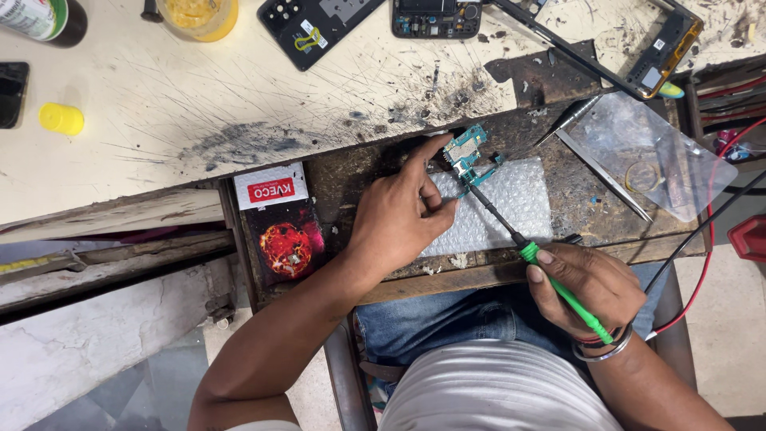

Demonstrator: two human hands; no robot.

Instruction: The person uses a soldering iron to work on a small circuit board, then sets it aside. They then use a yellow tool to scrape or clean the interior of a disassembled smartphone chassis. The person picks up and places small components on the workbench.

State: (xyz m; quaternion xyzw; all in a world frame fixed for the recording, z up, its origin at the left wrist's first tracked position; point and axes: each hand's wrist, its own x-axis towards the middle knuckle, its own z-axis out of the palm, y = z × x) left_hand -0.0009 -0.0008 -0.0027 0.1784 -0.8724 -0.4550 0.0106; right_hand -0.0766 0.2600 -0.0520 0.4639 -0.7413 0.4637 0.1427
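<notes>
A small teal circuit board (465, 152) rests at the upper edge of a sheet of bubble wrap (511, 206) on a dark wooden pull-out board. My left hand (399, 215) steadies the circuit board, forefinger stretched to its top edge and thumb near its lower side. My right hand (586, 287) grips a green-handled probe (558, 283) like a pen. Its thin black shaft slants up and left, and the tip touches the circuit board.
Tweezers (602, 175) and a clear plastic bag (654, 156) lie to the right. Red and black leads (702, 239) trail off right. A small dark box (281, 219) sits at left. On the scratched pale bench (159, 104) behind are phone parts (315, 28), a phone frame (638, 56), a yellow cap (61, 118) and a jar (198, 16).
</notes>
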